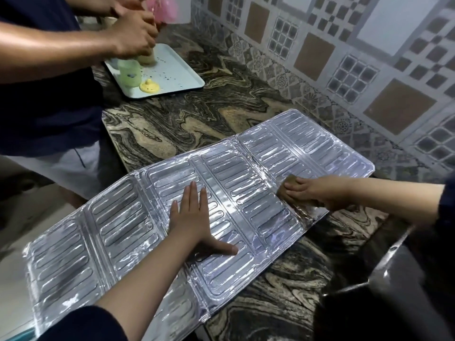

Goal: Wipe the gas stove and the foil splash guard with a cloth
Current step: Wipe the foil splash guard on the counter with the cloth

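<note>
The silver foil splash guard point(123, 230) lies unfolded and flat across the marbled counter, its left end hanging past the counter edge. My left hand point(194, 217) presses flat on its middle panel, fingers straight and thumb spread to the right. My right hand point(310, 190) rests with straight fingers on a brown cloth point(288, 187) against the guard's right part, near its front edge. Most of the cloth is hidden under the hand. The dark gas stove point(394, 279) shows at the lower right, with a metal edge catching light.
Another person stands at the upper left, their hands point(133, 33) working on bottles over a pale tray point(177, 77) that holds a green bottle point(128, 72) and a yellow cap point(150, 86). A patterned tiled wall point(344, 57) runs behind the marbled counter point(209, 99).
</note>
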